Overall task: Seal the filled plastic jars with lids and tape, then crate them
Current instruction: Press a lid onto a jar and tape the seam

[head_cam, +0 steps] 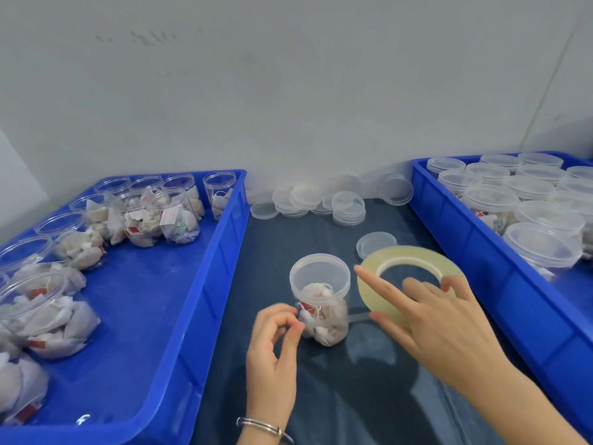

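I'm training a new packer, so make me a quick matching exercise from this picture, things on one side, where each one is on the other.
Things:
1. lidded jar
2. tape roll
3. open jars
4. loose lids

Places:
A. in the left crate
B. stacked by the wall
C. held in the right hand
D. on the dark mat between the crates

Pairs: 1-D, 2-C, 3-A, 4-B

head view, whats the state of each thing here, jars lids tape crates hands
jar on the table: upright, filled, lid on
tape roll: held tilted by the right hand, a strip pulled toward the jar
left hand: pinching beside the jar's wall
left crate: filled jars, no lids
right crate: jars with lids on
spare lids: stacked loose by the wall
single lid: flat on the table
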